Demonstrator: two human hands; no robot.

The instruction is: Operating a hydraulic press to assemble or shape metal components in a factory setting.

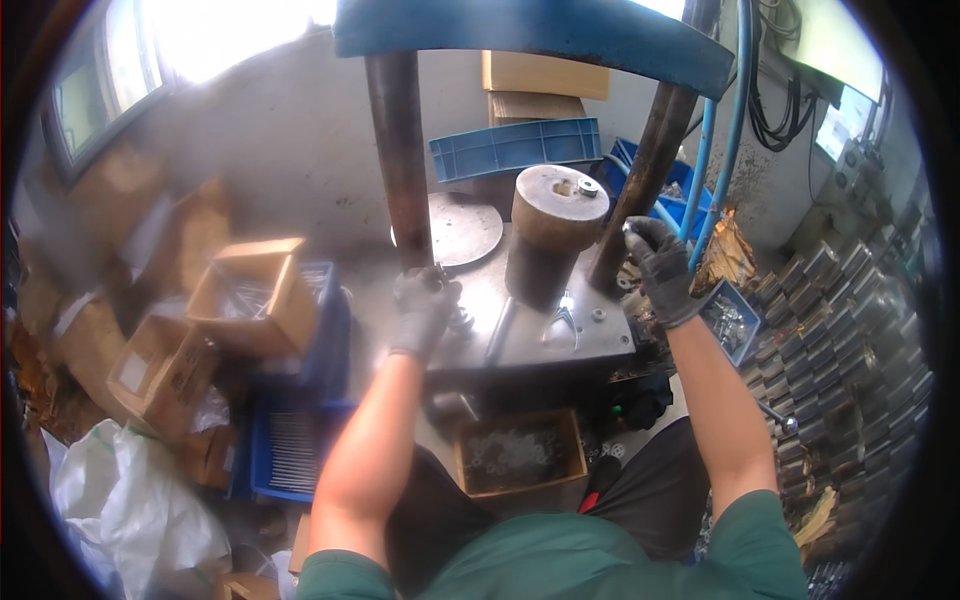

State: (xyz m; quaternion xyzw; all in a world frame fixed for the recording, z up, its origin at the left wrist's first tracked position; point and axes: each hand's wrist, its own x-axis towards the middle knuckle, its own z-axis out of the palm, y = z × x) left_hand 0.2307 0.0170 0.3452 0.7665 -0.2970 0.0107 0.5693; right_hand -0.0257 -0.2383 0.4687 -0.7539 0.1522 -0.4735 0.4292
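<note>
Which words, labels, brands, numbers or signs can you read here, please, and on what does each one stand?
No text can be read in this view.
Pale label on the cardboard box at the left: too small and blurred to read.
Blue crate behind the press: no legible marking.

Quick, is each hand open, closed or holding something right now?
Left hand: curled beside small metal parts; whether it holds any can't be told.
Right hand: fingers bent, small shiny bit at the fingertips; grip unclear.
</note>
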